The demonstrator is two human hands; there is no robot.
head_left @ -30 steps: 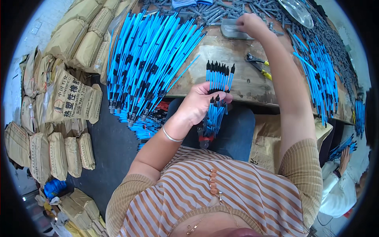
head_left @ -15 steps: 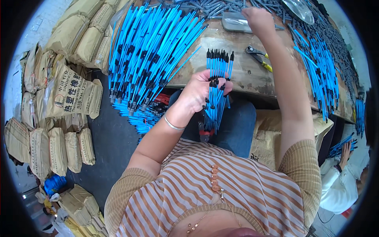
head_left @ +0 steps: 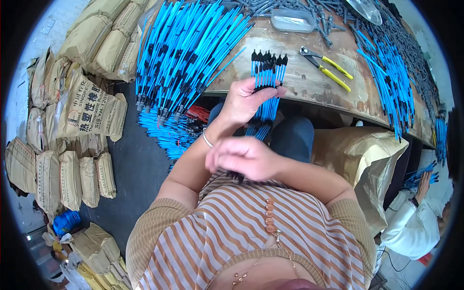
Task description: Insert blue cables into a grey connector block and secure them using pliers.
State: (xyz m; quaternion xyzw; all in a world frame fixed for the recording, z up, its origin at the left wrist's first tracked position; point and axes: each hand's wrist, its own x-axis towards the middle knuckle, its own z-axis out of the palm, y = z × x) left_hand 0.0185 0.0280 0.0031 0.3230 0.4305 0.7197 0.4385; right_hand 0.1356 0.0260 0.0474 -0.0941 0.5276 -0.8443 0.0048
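In the head view, your left hand (head_left: pixel 245 100) is grasping a bundle of blue sticks (head_left: pixel 265 77) around its middle, between thumb and fingers, with the black tips pointing toward the table (head_left: pixel 299 83). The bundle is above your lap, at the table edge. Your right hand (head_left: pixel 245 157) is blurred, near the lower part of the bundle; I cannot tell if its fingers are grasping something. Pliers (head_left: pixel 328 70) with yellow handles lie on the table, below a clear box (head_left: pixel 292 21).
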